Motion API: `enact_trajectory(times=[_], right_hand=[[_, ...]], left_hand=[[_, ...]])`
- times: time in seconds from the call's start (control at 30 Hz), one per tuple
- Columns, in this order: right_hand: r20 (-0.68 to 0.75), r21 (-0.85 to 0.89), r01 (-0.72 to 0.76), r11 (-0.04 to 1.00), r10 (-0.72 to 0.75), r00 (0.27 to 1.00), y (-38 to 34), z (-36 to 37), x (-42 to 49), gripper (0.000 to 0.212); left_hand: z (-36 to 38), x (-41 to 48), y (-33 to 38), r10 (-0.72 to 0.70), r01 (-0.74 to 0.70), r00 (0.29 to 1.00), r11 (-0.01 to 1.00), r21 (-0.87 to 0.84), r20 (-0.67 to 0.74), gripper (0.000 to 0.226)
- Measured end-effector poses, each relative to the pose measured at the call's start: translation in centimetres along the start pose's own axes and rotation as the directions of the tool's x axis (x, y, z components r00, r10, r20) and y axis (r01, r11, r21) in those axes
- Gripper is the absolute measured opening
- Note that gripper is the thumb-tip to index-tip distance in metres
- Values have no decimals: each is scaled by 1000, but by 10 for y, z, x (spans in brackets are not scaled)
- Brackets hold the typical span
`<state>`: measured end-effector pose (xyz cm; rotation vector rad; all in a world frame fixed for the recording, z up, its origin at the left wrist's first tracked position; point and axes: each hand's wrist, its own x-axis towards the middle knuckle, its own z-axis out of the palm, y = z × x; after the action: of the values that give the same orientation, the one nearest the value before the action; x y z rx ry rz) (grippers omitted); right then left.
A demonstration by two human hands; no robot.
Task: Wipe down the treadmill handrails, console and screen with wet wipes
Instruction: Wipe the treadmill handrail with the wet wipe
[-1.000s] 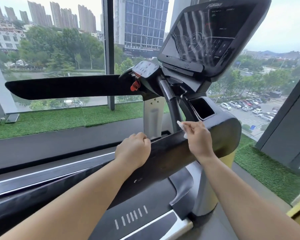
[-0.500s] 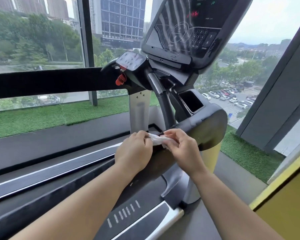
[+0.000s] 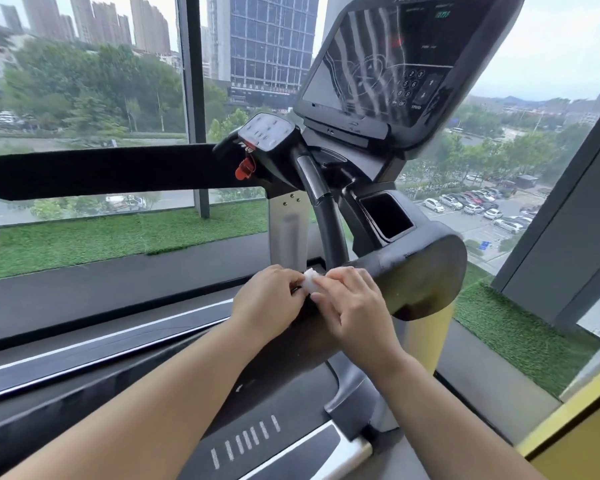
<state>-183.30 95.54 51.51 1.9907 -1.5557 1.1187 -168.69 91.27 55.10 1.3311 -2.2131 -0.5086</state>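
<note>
Item: small white bunched wet wipe [image 3: 310,285], which we hold pinched between our left hand [image 3: 269,301] and right hand [image 3: 354,306] over the black padded treadmill handrail [image 3: 420,275]; we judge it light, limp and damp, best gripped by its edges.

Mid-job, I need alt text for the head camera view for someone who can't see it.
The left hand and right hand pinch a small white wipe between them at the near treadmill handrail. Above stands the streaked screen, with a red clip below it; windows behind show trees and parked cars.
</note>
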Motion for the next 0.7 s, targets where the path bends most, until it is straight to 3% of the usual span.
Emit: enact_trajectory(times=[0.07,0.2,0.53,0.7], right_hand=[[-3,-94,7,996,-7,1000,0,3,-1,36],[-15,-63,-7,998,6,1000,6,6,7,28],[232,-32,119,992,-108,967,18,-4,23,24],[244,-146,39,989,-2,970,60,-12,32,23]], left_hand=[[0,-1,-1,-3,3,1000,1000,-13,-4,28],[1,0,-5,-33,31,998,999,-36,-55,32],[1,-5,2,-156,155,988,984,86,2,38],[-2,-9,2,-158,155,987,982,110,18,38]])
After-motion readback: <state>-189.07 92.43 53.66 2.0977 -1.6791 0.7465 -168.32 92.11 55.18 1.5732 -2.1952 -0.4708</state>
